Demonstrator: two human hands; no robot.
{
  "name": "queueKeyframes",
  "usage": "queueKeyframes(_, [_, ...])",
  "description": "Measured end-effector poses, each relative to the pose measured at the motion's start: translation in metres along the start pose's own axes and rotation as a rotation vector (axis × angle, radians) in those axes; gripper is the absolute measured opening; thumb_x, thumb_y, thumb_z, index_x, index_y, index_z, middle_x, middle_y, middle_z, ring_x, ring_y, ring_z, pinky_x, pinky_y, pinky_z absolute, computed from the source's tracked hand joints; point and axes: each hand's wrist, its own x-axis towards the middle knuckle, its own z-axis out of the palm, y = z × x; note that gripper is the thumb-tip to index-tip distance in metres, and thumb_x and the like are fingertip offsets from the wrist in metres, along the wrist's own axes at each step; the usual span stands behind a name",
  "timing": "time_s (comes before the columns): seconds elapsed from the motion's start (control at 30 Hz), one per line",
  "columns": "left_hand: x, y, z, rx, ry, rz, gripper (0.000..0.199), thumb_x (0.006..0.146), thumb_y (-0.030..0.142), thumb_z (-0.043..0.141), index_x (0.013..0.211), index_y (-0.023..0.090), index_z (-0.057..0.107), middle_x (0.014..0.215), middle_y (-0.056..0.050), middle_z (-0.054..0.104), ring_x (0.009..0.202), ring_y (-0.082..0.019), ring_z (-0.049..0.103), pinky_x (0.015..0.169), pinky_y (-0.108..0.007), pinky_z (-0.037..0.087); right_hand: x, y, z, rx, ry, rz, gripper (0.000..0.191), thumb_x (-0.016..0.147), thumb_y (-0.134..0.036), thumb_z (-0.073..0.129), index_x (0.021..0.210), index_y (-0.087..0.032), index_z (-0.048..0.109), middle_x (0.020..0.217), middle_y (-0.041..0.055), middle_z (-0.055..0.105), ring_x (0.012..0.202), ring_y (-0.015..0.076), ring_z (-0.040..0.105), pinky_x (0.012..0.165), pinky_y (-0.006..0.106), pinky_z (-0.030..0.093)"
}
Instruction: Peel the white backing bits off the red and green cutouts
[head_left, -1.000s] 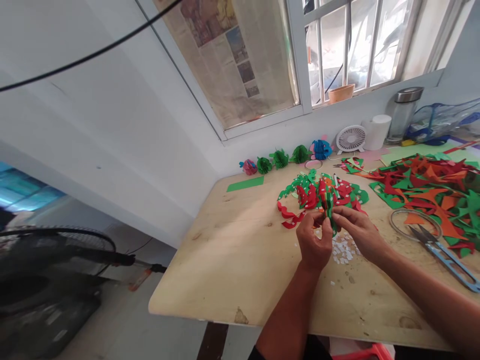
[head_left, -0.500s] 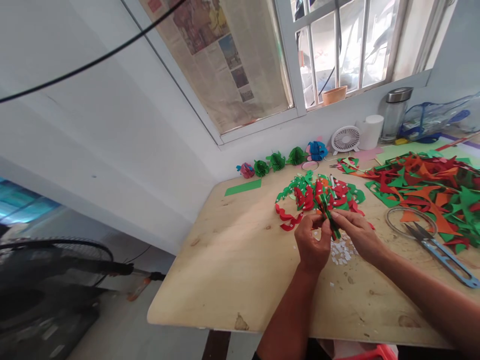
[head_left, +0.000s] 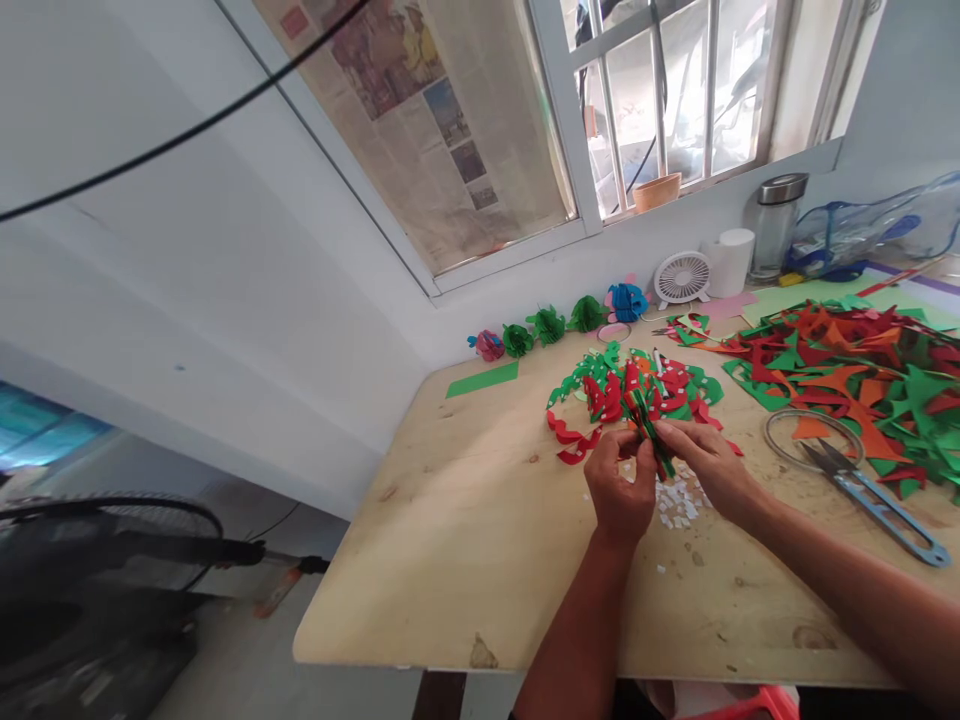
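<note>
Biggest first: wooden worktop [head_left: 442, 500] against the wall, barred window [head_left: 660, 110] above its far side, orange flowerpot [head_left: 657, 192] on the sill. Heap of red, green and orange paper scraps [head_left: 877, 375] at the worktop's right, clear blue-edged bag [head_left: 862, 235] behind it. Red and green cut-paper shapes [head_left: 679, 385] lie loose just beyond the hands, many dotted with small white squares. Left hand [head_left: 621, 490] is closed, thumb and fingers pinching the folded paper bundle [head_left: 651, 432]; right hand [head_left: 709, 462] grips the same bundle from the other side, fingertips on it. Bundle is red, orange and green layers, tilted, held between the hands, in front of the cut-paper shapes. Blue-handled snips [head_left: 877, 505] lie right of the right hand, blades at the metal ring [head_left: 769, 440]. Back row by the wall, right to left: glass jar [head_left: 775, 235] with metal lid, white cylinder [head_left: 732, 262], small white fan [head_left: 682, 278], blue paper figure [head_left: 627, 302], three green paper figures [head_left: 548, 325], pink one with blue parts [head_left: 490, 345]. Green paper strip [head_left: 482, 379] lies flat in front of that row's left end. Smallest: loose white paper bits [head_left: 681, 503], scattered on the worktop just below the bundle.
</note>
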Motion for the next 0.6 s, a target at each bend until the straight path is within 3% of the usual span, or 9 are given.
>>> queueKeyframes(0.27, [-0.0004, 0.0016, -0.0010, -0.001, -0.005, -0.012, 0.013, 0.081, 0.024, 0.053, 0.081, 0.014, 0.061, 0.076, -0.006, 0.066, 0.067, -0.013, 0.062, 0.063, -0.025, 0.051, -0.0018, -0.0094, 0.0010, -0.019, -0.021, -0.008, 0.038, 0.083, -0.048, 0.050, 0.062, -0.017, 0.057, 0.057, 0.0013, 0.054, 0.056, 0.0139, 0.049, 0.052, 0.024, 0.040])
queueKeyframes(0.6, [-0.0022, -0.0019, -0.0009, 0.004, -0.016, -0.054, 0.013, 0.082, 0.024, 0.052, 0.084, 0.013, 0.060, 0.080, -0.006, 0.066, 0.069, -0.013, 0.061, 0.065, -0.025, 0.050, -0.0007, -0.0032, 0.0009, -0.034, 0.013, 0.000, 0.038, 0.083, -0.047, 0.049, 0.063, -0.017, 0.057, 0.058, 0.0016, 0.051, 0.058, 0.0148, 0.047, 0.055, 0.027, 0.039])
